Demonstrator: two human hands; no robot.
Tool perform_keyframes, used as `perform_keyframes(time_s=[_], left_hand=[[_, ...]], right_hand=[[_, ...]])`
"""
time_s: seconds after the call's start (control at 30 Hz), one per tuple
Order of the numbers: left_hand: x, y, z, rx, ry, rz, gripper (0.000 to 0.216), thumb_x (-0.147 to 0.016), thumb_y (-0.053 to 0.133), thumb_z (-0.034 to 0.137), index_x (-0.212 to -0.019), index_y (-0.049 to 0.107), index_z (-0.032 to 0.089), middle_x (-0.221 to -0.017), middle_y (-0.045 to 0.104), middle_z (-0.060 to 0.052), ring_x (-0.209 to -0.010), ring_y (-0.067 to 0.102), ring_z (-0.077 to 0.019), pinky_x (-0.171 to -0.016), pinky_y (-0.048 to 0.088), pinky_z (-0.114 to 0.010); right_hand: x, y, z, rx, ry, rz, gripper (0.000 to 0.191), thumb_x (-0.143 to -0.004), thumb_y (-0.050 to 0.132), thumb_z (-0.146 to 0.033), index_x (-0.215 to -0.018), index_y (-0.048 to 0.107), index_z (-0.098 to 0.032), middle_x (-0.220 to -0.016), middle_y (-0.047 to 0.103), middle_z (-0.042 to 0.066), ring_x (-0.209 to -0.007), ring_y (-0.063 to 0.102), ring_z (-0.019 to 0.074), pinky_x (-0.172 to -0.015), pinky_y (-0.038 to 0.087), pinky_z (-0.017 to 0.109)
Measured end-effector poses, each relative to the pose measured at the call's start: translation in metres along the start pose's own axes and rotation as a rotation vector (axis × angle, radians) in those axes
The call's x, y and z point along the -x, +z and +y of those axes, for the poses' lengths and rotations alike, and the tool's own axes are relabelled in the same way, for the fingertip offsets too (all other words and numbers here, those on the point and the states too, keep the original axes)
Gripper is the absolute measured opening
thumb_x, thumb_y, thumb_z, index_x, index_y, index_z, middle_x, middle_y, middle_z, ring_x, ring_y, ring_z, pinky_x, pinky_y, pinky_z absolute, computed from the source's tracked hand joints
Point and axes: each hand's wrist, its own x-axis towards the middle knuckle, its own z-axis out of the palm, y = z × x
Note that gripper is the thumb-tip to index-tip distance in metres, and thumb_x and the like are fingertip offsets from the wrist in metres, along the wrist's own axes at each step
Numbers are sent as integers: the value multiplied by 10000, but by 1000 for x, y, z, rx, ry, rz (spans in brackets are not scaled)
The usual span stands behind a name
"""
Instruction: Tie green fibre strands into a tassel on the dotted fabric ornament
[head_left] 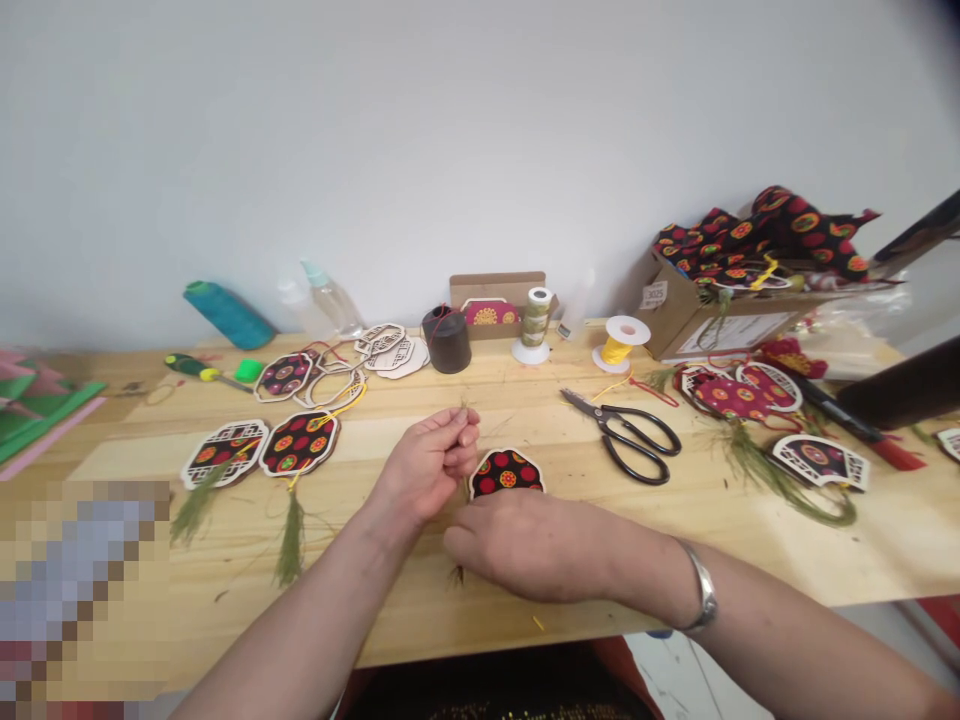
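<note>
My left hand (431,462) is raised a little above the wooden table (675,520), fingers pinched on a thin green tassel thread that pokes up above them. Just right of it lies a small fan-shaped ornament (505,472) covered in black cloth with red and orange circles. My right hand (525,545) lies knuckles up on the table just in front of that ornament, fingers curled down over the lower end of the tassel, whose dark tip shows at its left. A silver bracelet (703,592) is on that wrist.
Black scissors (630,437) lie to the right. Finished ornaments with green tassels (259,448) lie at left, more at right (739,395). Thread spools (535,325), a dark cylinder (447,339), bottles (330,297) and a cardboard box of patterned cloth (739,300) line the back.
</note>
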Motion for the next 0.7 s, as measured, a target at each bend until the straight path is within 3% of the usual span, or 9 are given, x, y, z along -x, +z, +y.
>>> perform_keyframes(time_s=[0.13,0.27,0.37,0.5,0.6,0.7], left_hand=[[0,-2,5,-23,6,32,69,-770,561,119,-710,574,86,-509,415,53,-358,259,2,-353,181,-118],[1,-2,9,-34,23,63,59,-759,558,113,-710,575,85,-502,408,56,-350,251,0,-340,157,-118],[2,-1,11,-21,40,57,75,-767,538,103,-704,573,82,-495,404,57,-343,239,4,-338,149,-117],[4,-1,11,-30,48,43,91,-781,527,106,-707,574,80,-491,395,60,-341,233,4,-339,146,-122],[5,-1,10,-40,53,54,98,-784,531,118,-704,572,79,-494,393,59,-345,232,2,-341,151,-126],[5,0,10,-42,52,52,88,-773,543,118,-696,567,83,-495,394,59,-348,226,2,-345,151,-129]], right_hand=[[0,-2,-24,53,-93,-19,122,-834,477,-90,-799,587,-131,-728,603,26,-609,479,134,-526,331,277],[8,-30,-31,-79,-124,-111,136,-854,509,-170,-775,619,-158,-780,614,7,-655,502,120,-581,371,246],[18,-47,-8,-184,17,-79,148,-850,501,-115,-834,637,-174,-824,618,3,-748,522,111,-639,381,209],[27,-36,47,2,470,186,142,-845,519,-126,-813,657,-132,-780,593,62,-750,489,148,-673,378,258],[27,-15,79,92,467,244,119,-798,570,-103,-861,670,-120,-833,600,90,-837,453,186,-718,373,290],[23,-3,95,117,420,266,155,-783,560,-75,-876,672,-128,-844,598,88,-850,417,191,-723,361,297]])
